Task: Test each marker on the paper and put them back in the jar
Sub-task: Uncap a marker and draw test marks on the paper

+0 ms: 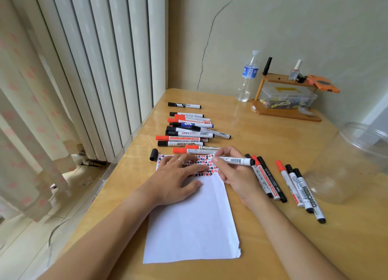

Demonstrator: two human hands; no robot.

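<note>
The paper (192,223) lies under the flat, spread left hand (176,178); the right hand's (235,174) grip pinches a marker (237,160).

cracked wall (273,27), white radiator (94,69), wooden table (262,132)

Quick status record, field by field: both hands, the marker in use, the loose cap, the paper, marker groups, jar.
left hand: flat on the paper, holding it down
right hand: grips the marker in use
marker in use: uncapped, tip end at the marks
loose cap: black, beside the paper's far left corner
paper: red and black test marks along the far edge, rest blank
far pile: capped markers beyond the paper
right group: capped markers right of the paper
jar: clear, at right; no markers visible inside
</note>
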